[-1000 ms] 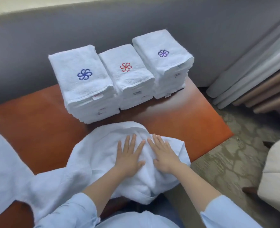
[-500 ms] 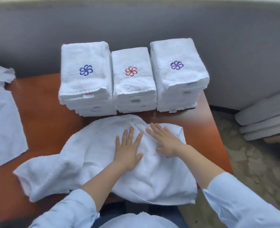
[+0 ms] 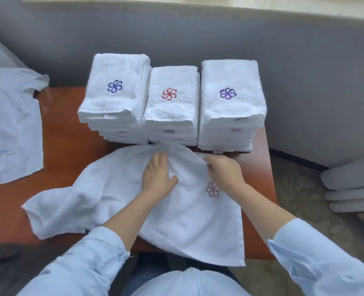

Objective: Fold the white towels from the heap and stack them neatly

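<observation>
On the table (image 3: 69, 146), left hand (image 3: 157, 178) flat on towel (image 3: 187, 221), right hand (image 3: 224, 174) pinching fold

A glossy reddish-brown wooden surface (image 3: 69, 129) fills the middle of the view. Behind it, from 10 to 2 o'clock, runs a broad grey fabric-covered panel (image 3: 198, 30), perhaps a wall or a sofa back; the view does not settle which. Above it at 12 o'clock lies a pale strip (image 3: 262, 5). At 3 o'clock a dark skirting (image 3: 294, 157) meets a patterned beige-grey carpet (image 3: 294, 193), on which grey padded rolls (image 3: 352, 180) lie stacked. The light is soft and even.
</observation>
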The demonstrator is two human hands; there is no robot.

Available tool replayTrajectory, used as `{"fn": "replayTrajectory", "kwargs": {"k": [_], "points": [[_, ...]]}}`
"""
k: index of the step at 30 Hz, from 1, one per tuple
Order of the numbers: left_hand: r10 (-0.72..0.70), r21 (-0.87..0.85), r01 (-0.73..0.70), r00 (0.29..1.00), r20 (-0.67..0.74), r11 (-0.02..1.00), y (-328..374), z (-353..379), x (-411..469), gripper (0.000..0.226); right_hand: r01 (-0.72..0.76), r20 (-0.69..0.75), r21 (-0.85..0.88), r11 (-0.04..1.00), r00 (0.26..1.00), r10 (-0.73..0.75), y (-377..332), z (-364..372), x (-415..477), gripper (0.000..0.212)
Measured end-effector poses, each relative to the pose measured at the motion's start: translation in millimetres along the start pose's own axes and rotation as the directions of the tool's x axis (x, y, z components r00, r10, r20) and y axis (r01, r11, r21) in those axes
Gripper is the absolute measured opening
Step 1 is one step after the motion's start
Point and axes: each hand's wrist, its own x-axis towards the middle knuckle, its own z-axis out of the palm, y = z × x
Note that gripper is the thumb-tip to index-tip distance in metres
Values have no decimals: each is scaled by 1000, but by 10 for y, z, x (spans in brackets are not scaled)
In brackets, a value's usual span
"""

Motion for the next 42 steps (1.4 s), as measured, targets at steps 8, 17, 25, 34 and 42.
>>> {"fn": "replayTrajectory", "kwargs": {"k": [8, 17, 25, 34, 42], "points": [[185, 130, -156, 951, -249, 979, 302, -217, 217, 52, 93, -226, 115, 989, 972, -65, -12, -623, 53, 28], [161, 15, -164, 940, -300, 986, 329, -576, 284, 20, -8, -261, 70, 998, 965, 26, -39, -1030, 129, 35], [237, 56, -230, 940, -245, 972, 308, -671, 252, 22, -23, -262, 74, 997, 964, 42, 2, -1065, 88, 34], [341, 184, -334, 940, -6, 924, 100, -311, 56, 23, 41, 15, -12, 999, 999, -41, 188, -664, -304, 36], [256, 310, -319, 940, 228, 896, 49, 34, -175, 33, 81, 333, -29, 996, 940, -67, 284, -256, -645, 34]]}}
